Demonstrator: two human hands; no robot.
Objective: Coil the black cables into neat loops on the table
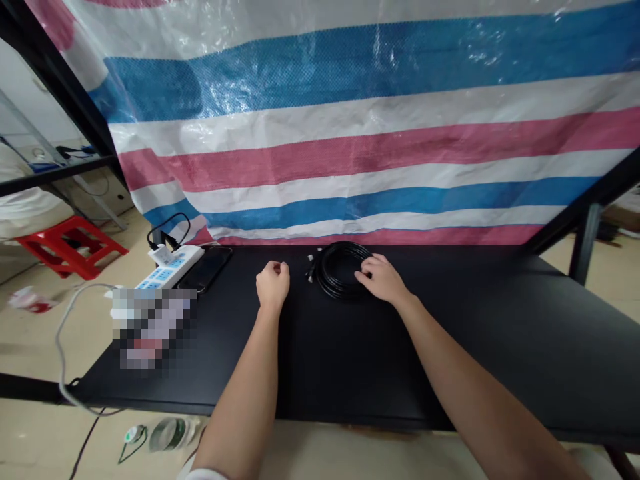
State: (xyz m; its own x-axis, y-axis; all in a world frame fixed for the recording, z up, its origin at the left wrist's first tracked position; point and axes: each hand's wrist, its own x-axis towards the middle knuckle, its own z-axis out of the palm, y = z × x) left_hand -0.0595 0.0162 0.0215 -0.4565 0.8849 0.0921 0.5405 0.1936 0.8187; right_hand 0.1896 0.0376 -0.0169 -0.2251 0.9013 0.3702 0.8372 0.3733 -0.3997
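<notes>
A coiled black cable (pixel 336 268) lies on the black table (pixel 500 333) near its far edge, its plug ends poking out at the coil's left side. My right hand (pixel 383 279) rests on the coil's right side, fingers spread over the loops. My left hand (pixel 273 283) sits to the left of the coil as a loose fist, knuckles on the tabletop, with nothing visible in it and a small gap between it and the cable ends.
A white power strip (pixel 170 267) with a plugged-in charger and a dark phone (pixel 206 269) lie at the table's far left. A striped tarp (pixel 350 133) hangs behind the table. A red stool (pixel 70 245) stands on the floor at left.
</notes>
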